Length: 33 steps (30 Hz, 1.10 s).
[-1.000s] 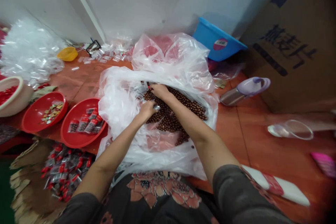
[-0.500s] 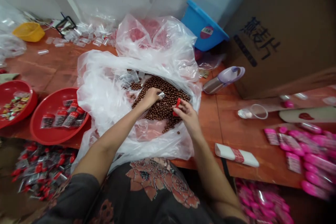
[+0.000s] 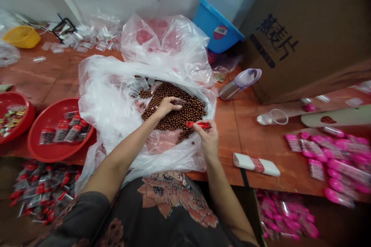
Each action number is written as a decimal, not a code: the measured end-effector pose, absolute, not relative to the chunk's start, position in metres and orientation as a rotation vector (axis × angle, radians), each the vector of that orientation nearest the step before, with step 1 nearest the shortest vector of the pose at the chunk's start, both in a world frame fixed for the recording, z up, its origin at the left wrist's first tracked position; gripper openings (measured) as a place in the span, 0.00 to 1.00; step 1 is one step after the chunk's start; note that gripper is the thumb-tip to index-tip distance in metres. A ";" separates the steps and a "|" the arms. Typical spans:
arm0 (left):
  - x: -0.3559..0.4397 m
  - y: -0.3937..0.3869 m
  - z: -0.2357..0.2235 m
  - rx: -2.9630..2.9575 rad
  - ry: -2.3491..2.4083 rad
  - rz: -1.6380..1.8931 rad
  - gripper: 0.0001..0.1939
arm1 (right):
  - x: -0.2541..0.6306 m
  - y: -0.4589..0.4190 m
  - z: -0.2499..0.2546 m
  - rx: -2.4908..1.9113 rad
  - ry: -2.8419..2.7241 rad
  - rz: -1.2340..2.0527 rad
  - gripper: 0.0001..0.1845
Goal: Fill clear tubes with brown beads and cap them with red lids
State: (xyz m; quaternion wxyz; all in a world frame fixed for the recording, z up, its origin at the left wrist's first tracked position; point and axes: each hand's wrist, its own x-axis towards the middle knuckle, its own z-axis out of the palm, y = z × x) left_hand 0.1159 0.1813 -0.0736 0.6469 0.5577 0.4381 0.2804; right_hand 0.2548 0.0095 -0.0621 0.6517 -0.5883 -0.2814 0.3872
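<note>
My left hand (image 3: 167, 106) is over a heap of brown balls (image 3: 185, 104), its fingers closed round a small clear plastic container (image 3: 181, 102). My right hand (image 3: 209, 136), at the heap's right edge, pinches a slim red plastic piece (image 3: 198, 124) whose exact kind I cannot make out. The balls lie in an opened, crumpled clear plastic bag (image 3: 107, 96). Several loose clear containers (image 3: 139, 86) rest in the bag by the far left of the heap.
Left of the bag, a red bowl (image 3: 37, 147) has filled red-lidded containers (image 3: 62, 133); more lie below the table. A flask (image 3: 239, 83), a white packet (image 3: 256, 164) and pink-lidded containers (image 3: 336, 154) are to the right. A blue basin (image 3: 217, 27) and carton (image 3: 307, 34) stand behind.
My right hand has come from the clear containers to the heap's right edge, bringing the red piece, which has turned level. The left hand keeps its container over the balls. The view has shifted right.
</note>
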 end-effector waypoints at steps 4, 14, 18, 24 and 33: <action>0.105 0.160 -0.051 1.121 0.886 0.632 0.23 | 0.252 0.021 -0.054 -1.311 -0.643 0.825 0.18; 0.067 0.102 -0.013 1.050 0.771 0.564 0.26 | 0.238 0.037 -0.023 -1.278 -0.746 0.723 0.15; 0.058 0.094 -0.008 1.238 0.753 0.623 0.24 | 0.229 0.030 -0.010 -1.282 -0.951 0.646 0.10; 0.049 0.088 0.001 1.380 0.785 0.637 0.23 | 0.232 0.018 -0.001 -1.322 -1.345 0.501 0.10; 0.045 0.081 0.004 1.463 0.744 0.652 0.22 | 0.238 0.009 -0.003 -1.388 -1.547 0.375 0.11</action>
